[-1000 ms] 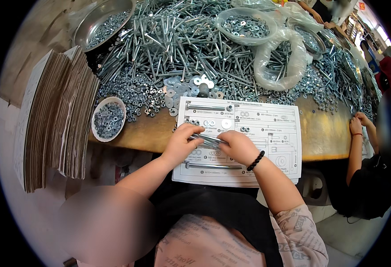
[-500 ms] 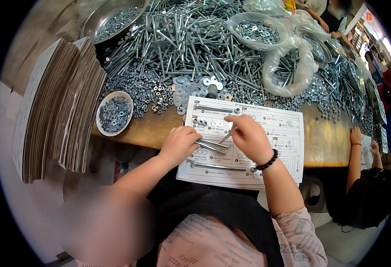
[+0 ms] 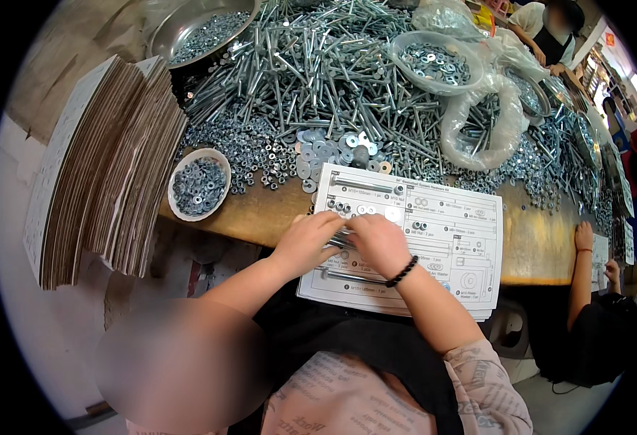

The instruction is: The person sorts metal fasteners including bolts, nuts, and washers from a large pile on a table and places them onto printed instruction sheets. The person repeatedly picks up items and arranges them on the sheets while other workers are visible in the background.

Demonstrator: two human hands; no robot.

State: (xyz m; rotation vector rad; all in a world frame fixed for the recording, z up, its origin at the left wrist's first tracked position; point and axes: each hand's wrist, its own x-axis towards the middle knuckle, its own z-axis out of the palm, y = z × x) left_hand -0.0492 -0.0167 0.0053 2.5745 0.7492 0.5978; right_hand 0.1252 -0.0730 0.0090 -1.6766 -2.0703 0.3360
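My left hand [image 3: 309, 241] rests on the left part of a printed sheet [image 3: 470, 217], its fingers closed on the ends of several long silver bolts [image 3: 338, 241]. My right hand [image 3: 380, 248], with a dark beaded bracelet at the wrist, meets it there. Its fingers are bent over the same bolts, and the fingertips are partly hidden. Above the hands on the sheet lie a long bolt [image 3: 365, 187], a few nuts [image 3: 338, 206] and two washers [image 3: 366, 209]. Another long bolt [image 3: 349, 276] lies below them, partly under my right wrist.
A big heap of bolts [image 3: 311, 72] covers the table beyond, with loose nuts [image 3: 253, 156] and large washers [image 3: 318, 156] before it. A white bowl of washers [image 3: 175, 206] and stacked cardboard [image 3: 93, 181] stand left. At right are a plastic bowl [image 3: 474, 76] and a co-worker's arm [image 3: 583, 264].
My right hand has come down and left with the bolt it held, to the bolts at my left hand. The view has shifted slightly, and more of the sheet's right side shows.
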